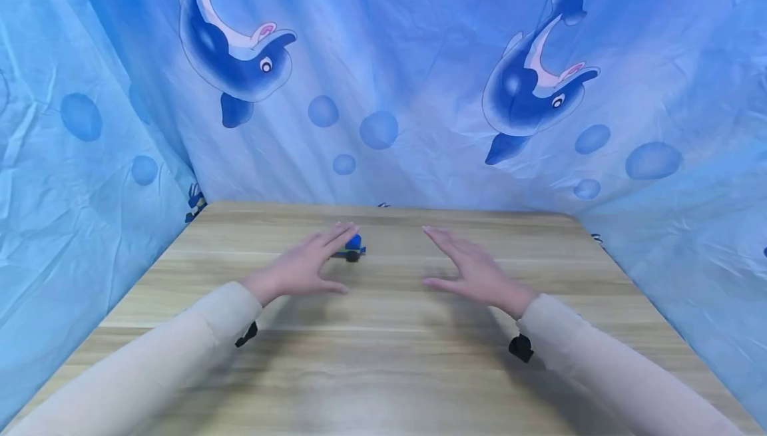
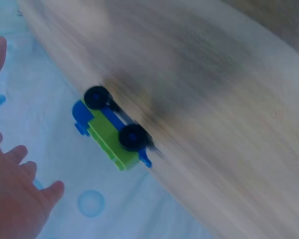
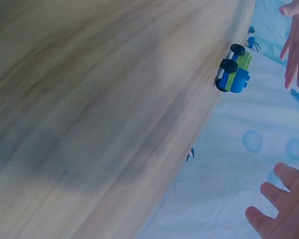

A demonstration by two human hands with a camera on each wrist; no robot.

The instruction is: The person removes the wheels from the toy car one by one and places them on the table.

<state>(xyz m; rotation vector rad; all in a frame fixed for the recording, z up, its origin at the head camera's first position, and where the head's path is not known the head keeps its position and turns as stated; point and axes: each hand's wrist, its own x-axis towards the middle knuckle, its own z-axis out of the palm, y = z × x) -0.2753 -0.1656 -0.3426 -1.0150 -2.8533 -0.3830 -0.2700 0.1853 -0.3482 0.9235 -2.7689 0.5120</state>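
A small toy truck (image 2: 109, 134), green and blue with black wheels, stands on the wooden table near its far edge. In the head view my left hand (image 1: 305, 263) hovers in front of the toy truck (image 1: 353, 247) and hides its left part. That hand's fingers are straight, with the thumb spread away, and it holds nothing. Farther right, my right hand (image 1: 473, 269) is held above the table with fingers extended and nothing in it. The right wrist view shows the toy truck (image 3: 234, 69) apart from both hands.
The wooden table (image 1: 371, 356) reaches back to a blue curtain (image 1: 419, 90) printed with dolphins and bubbles. More of this curtain hangs along the left and right sides. Both wrists carry a small black device (image 1: 521, 348) under the sleeve cuffs.
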